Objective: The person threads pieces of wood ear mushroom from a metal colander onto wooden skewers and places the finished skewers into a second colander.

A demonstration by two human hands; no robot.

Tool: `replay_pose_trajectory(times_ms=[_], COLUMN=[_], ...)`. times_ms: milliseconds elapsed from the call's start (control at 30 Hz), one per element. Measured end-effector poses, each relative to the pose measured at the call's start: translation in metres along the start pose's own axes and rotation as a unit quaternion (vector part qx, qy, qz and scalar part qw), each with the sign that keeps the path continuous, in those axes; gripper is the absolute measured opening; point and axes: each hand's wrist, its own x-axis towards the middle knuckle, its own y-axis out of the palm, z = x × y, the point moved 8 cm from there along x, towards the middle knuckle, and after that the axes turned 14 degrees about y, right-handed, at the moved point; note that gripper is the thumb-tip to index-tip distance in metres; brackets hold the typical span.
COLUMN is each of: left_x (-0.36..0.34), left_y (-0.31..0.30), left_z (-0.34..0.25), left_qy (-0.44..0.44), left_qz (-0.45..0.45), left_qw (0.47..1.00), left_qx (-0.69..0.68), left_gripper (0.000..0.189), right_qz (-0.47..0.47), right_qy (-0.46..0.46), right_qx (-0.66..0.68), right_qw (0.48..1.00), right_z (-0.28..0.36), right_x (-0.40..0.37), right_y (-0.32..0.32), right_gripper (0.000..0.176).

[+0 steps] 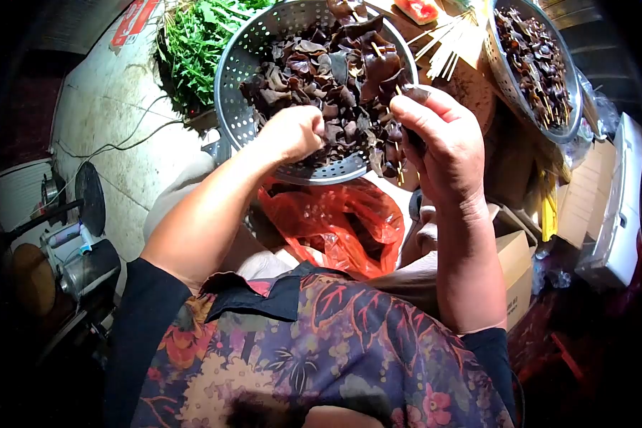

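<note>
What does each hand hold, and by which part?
Right hand pinches dark wrinkled mushroom pieces at their upper end; left hand, grip closed, hides any contents.

Noted dark, wrinkled wood-ear mushrooms (pixel 335 64) heaped in round perforated steel colander (pixel 237 78), tilted toward me. One dark piece (pixel 415 93) was pinched in my right hand (pixel 446 146), just above heap's right edge

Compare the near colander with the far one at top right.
The near colander holds loose dark fungus; the far colander holds fungus threaded on skewers. Both hands are at the near colander, the left hand in its pile and the right hand over its rim gripping a dark piece; nothing touches the far colander. Both are round metal bowls.
</note>
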Motion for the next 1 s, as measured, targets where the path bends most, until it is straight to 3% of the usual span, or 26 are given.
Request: replay_pose_trajectory(times_ms=[33,133,267,333,367,433,500,600,700,833,1000], left_x=[-0.001,-0.006,-0.012,-0.016,-0.018,-0.02,-0.016,0.003,0.02,0.028,0.034], left_y=[-0.007,-0.009,-0.013,-0.034,-0.032,-0.047,-0.049,-0.026,0.014,0.034,0.03], left_z=[0.006,0.021,0.034,0.026,0.025,0.007,-0.007,-0.019,-0.024,-0.028,-0.02], left_qy=[-0.001,-0.063,-0.102,-0.06,-0.061,0.011,0.045,0.078,0.096,0.115,0.031], left_qz=[-0.039,-0.044,-0.043,-0.1,-0.099,-0.176,-0.209,-0.15,-0.033,-0.056,0.05], left_qw=[0.999,0.974,0.972,0.993,0.993,0.974,0.965,0.985,0.992,0.989,0.996], left_qx=[-0.025,-0.213,-0.209,-0.008,-0.009,0.14,0.153,0.04,0.075,0.08,0.064], left_gripper=[0.015,0.006,0.015,0.028,0.028,0.04,0.033,0.015,0.029,0.032,0.022], right_qz=[-0.004,-0.008,0.015,0.008,0.002,-0.001,-0.003,0.001,-0.003,0.014,0.014], right_qy=[0.005,0.005,0.01,0.006,0.0,0.001,0.003,0.02,0.012,0.001,-0.007], right_qx=[-0.02,-0.006,-0.02,-0.041,-0.062,-0.055,-0.049,-0.021,-0.031,-0.016,-0.026], right_qw=[1.0,1.0,1.0,0.999,0.998,0.998,0.999,1.0,0.999,1.0,1.0], right_z=[-0.001,-0.005,-0.005,-0.004,-0.003,-0.005,-0.005,-0.007,-0.009,-0.007,-0.004], right_x=[0.0,0.001,0.002,0.002,0.002,0.004,0.004,0.004,0.007,0.007,0.006], right_y=[0.0,0.003,0.004,0.004,0.004,0.004,0.004,0.003,0.001,0.003,0.0], right_gripper=[0.018,0.018,0.017,0.016,0.016,0.016,0.016,0.016,0.016,0.016,0.015])
